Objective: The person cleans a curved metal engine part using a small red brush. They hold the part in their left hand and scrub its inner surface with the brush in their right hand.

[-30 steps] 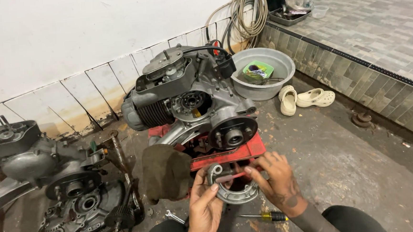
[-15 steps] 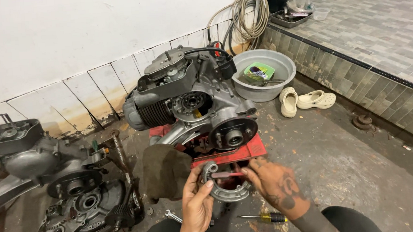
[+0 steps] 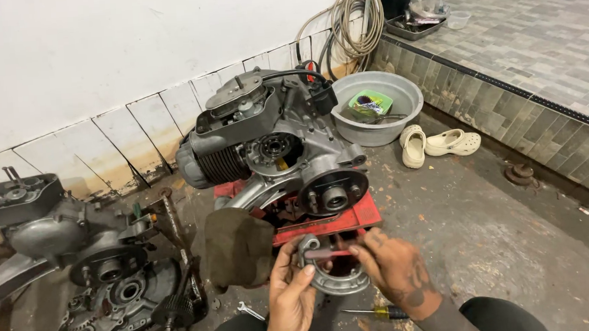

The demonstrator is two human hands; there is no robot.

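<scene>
My left hand (image 3: 290,296) and my right hand (image 3: 395,268) both hold a round grey metal plate (image 3: 335,279) in front of me, low in the head view. My right fingers pinch a dark part at the plate's upper edge. Just beyond the plate, a grey scooter engine (image 3: 273,146) rests on a red stand (image 3: 352,218), its round hub facing me. A brown rag (image 3: 235,247) hangs off the stand's left side, close to my left hand.
A yellow-handled screwdriver (image 3: 378,312) and a small spanner (image 3: 250,312) lie on the floor by my knees. A dismantled engine case (image 3: 105,293) sits at the left. A grey basin (image 3: 373,109), pale clogs (image 3: 440,144), a coiled hose (image 3: 354,19) and a tiled step (image 3: 509,104) are at the right.
The view has dipped slightly and my hands have shifted a little on the plate, with my right fingers now pinching at its upper edge. Everything else stays put.
</scene>
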